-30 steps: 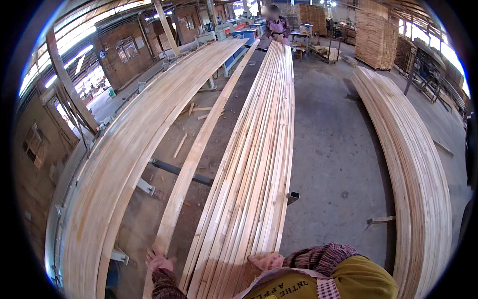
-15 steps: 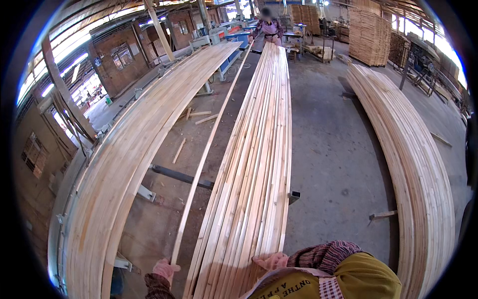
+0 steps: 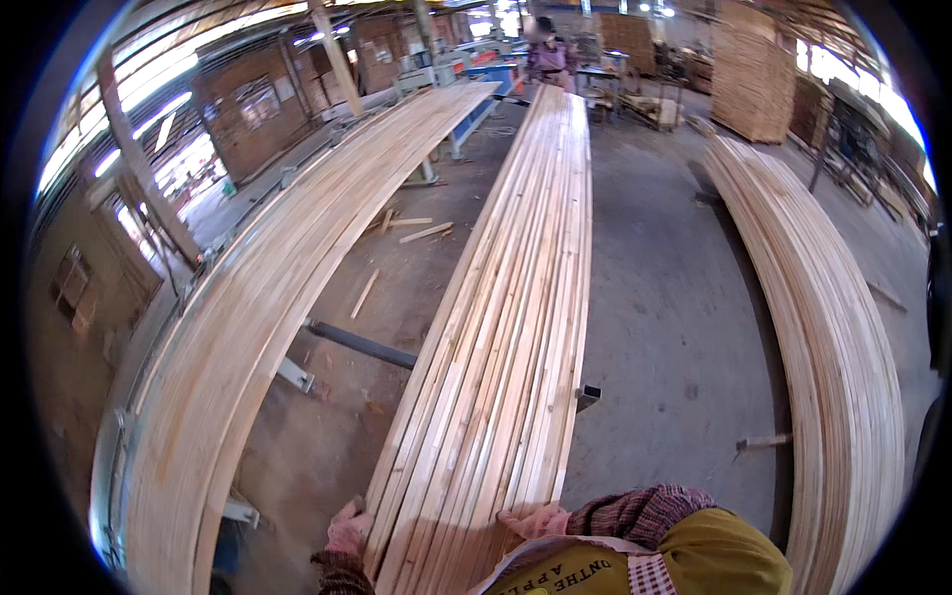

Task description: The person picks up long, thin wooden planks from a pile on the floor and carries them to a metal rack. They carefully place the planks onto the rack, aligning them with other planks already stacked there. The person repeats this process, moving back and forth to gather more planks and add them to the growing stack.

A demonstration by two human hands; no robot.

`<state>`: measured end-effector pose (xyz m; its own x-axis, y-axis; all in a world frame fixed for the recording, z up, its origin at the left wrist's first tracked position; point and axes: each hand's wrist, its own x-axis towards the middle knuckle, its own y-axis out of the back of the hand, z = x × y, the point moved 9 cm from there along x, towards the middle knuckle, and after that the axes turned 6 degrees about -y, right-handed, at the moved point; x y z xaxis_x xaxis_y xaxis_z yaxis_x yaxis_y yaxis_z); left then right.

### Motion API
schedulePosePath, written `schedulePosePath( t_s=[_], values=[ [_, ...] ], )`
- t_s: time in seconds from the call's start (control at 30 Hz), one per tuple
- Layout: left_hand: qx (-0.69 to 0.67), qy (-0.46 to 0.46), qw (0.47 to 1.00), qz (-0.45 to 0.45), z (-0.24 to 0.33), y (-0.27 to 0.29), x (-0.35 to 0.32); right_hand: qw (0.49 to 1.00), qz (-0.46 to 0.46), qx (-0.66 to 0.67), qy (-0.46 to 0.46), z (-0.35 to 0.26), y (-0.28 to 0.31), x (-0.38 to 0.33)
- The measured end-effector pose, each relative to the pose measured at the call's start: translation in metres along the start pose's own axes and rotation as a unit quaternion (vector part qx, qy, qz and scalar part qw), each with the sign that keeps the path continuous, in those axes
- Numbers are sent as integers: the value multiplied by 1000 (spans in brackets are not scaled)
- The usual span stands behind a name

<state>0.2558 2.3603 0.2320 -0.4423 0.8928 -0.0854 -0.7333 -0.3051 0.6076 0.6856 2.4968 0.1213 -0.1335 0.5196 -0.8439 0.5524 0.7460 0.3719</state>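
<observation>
A long stack of narrow pale wooden strips [image 3: 496,327] runs away from me, its near end at my body. At the left edge of this near end, my left hand [image 3: 349,527] is closed on the outermost wooden strip [image 3: 390,481]; part of its grip is hidden. Lying on top of the stack's near right side, my right hand [image 3: 535,521] has its fingers stretched out over the strips and grips nothing visible. Both hands appear to wear pinkish gloves. At the far end of the stack stands another person [image 3: 551,59], whose hands are near the strips.
To the left, a wide jointed wood panel [image 3: 297,258] lies on a long machine bed. A second stack of strips [image 3: 813,297] curves along the right. Dark metal support bars [image 3: 362,344] jut from under the middle stack, and wood offcuts [image 3: 365,294] lie on the floor.
The loose strip in my left hand has moved right, from the gap onto the left edge of the middle stack. My right hand stays on the stack. The view has shifted slightly.
</observation>
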Motion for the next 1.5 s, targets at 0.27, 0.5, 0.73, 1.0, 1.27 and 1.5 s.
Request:
schedulePosePath(
  t_s=[0.27,0.5,0.73,1.0,1.27,1.5],
  values=[
    [-424,33,853,303,158,-82,-108,827,-73,-435,348,-43,10,-62],
    [-543,133,813,159,147,-267,-266,846,-191,-272,418,-24,-9,-82],
    [-114,283,945,116,175,-232,-497,562,-385,-583,443,84,-202,-261],
    [-134,472,781,387,179,-256,-842,138,-521,-756,372,337,-359,-464],
    [-164,499,620,583,150,-216,-1099,37,-498,-768,401,490,-528,-564],
    [-281,612,379,635,66,-328,-1330,69,-450,-733,505,554,-739,-673]
  ],
)
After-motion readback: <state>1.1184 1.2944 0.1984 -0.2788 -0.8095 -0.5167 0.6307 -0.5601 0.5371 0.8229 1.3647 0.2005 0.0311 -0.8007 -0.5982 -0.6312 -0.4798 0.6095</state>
